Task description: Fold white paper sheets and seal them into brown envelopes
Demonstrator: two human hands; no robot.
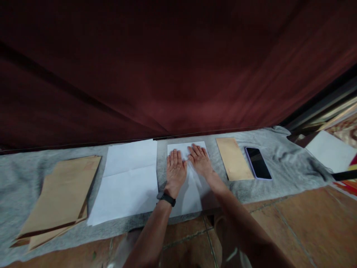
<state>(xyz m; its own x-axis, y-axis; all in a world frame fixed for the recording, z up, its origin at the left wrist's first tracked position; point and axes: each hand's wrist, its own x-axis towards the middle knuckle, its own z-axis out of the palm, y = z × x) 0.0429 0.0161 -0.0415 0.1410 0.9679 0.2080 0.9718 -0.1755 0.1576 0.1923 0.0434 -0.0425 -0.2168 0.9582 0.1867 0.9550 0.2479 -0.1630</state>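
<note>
A white sheet of paper (185,203) lies in front of me on a grey cloth. My left hand (176,169) rests flat on its left side, fingers stretched out, a black watch on the wrist. On the upper right of the same sheet lies my right hand (200,160), palm down with its fingers spread. A stack of white paper (128,182) with a crease across its middle is just left of my left hand. To the right of my right hand is a single brown envelope (234,159).
Several brown envelopes (61,193) are piled at the far left. A phone (258,163) in a purple case lies right of the single envelope. The grey cloth (290,167) covers the narrow surface, with a dark red curtain (178,74) behind it and a tiled floor (315,219) below.
</note>
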